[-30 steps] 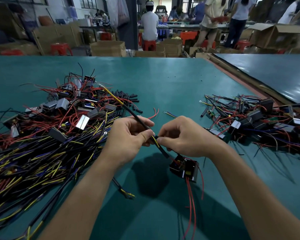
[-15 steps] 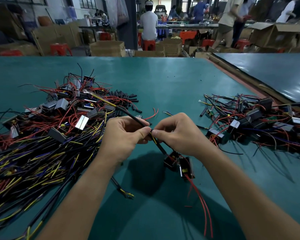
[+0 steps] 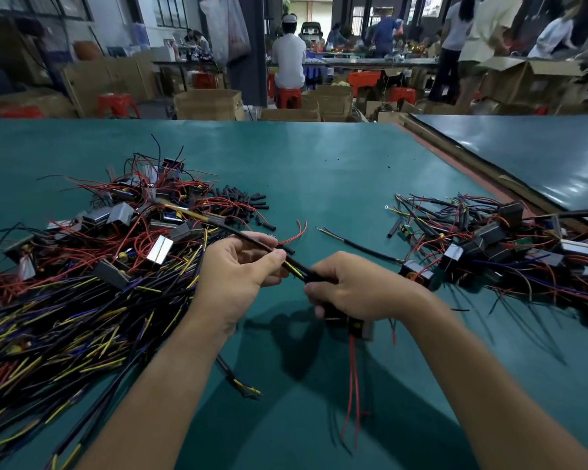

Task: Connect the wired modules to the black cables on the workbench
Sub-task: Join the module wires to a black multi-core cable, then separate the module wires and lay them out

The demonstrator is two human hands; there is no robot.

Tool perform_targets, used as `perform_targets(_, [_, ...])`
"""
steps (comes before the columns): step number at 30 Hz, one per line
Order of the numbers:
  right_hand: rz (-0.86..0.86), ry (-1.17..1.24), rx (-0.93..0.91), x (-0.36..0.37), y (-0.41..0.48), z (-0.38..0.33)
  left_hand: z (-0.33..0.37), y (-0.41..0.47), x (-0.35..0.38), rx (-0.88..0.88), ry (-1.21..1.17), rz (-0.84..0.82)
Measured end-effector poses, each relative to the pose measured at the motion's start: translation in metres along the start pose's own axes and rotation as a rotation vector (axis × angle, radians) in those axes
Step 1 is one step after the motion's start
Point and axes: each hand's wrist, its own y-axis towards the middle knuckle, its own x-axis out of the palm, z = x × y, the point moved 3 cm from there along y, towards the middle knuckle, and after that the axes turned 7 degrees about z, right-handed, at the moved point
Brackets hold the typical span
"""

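My left hand (image 3: 241, 269) pinches a black cable (image 3: 248, 237) that runs up and left toward the wire heap. My right hand (image 3: 357, 286) grips the cable's lower end, where a black sleeve covers yellow strands, together with a small black module (image 3: 357, 325) that sits under the palm. Two red wires (image 3: 352, 374) hang from the module down toward the mat. The two hands are close together above the green mat (image 3: 319, 171).
A big heap of black, yellow and red cables with modules (image 3: 82, 273) fills the left. Short black sleeves (image 3: 245, 201) lie behind it. A pile of wired modules (image 3: 496, 249) lies at the right. One loose black cable (image 3: 357, 247) lies between them.
My right hand has slid down and right along the cable onto the module, which now sits under the palm. The left hand's grip stays on the cable.
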Motion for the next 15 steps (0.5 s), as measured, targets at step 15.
perform_targets(15, [0.949, -0.287, 0.658, -0.099, -0.017, 0.094, -0.014, 0.001, 0.007, -0.074, 0.185, -0.117])
